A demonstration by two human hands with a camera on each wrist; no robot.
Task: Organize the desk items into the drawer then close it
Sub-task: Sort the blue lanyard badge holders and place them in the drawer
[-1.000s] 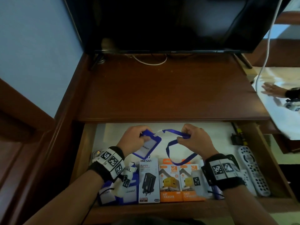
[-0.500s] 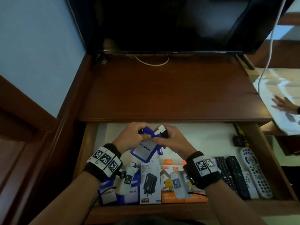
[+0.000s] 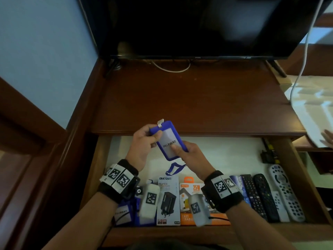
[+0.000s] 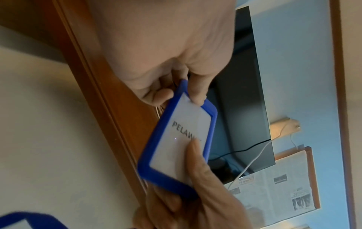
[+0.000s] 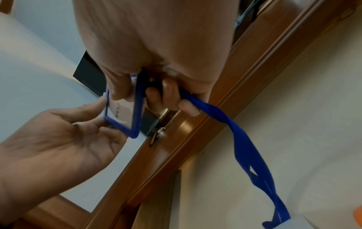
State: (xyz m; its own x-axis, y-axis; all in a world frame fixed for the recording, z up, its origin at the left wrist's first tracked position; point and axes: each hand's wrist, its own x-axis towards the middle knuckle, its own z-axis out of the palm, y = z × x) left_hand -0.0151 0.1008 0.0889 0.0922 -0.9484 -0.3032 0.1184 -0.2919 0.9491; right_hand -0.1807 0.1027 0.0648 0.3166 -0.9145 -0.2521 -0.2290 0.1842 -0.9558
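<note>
1. Both hands are holding 1 blue badge holder [image 3: 168, 139] above the back part of the open drawer [image 3: 225, 156], just in front of the worktop [image 3: 189, 98] edge.
2. The left hand [image 3: 144, 143] is pinching the upper end of the holder with curled fingers [image 4: 197, 93].
3. The right hand [image 3: 189, 156] is gripping the lower end, with the thumb lying on the "PELAWAT" card.
4. The blue lanyard [image 5: 245, 147] is hanging from the right hand's fingers [image 5: 170, 93] down into the drawer.
5. Charger boxes [image 3: 168, 201] and remotes [image 3: 266, 195] are lying along the drawer front.
</note>
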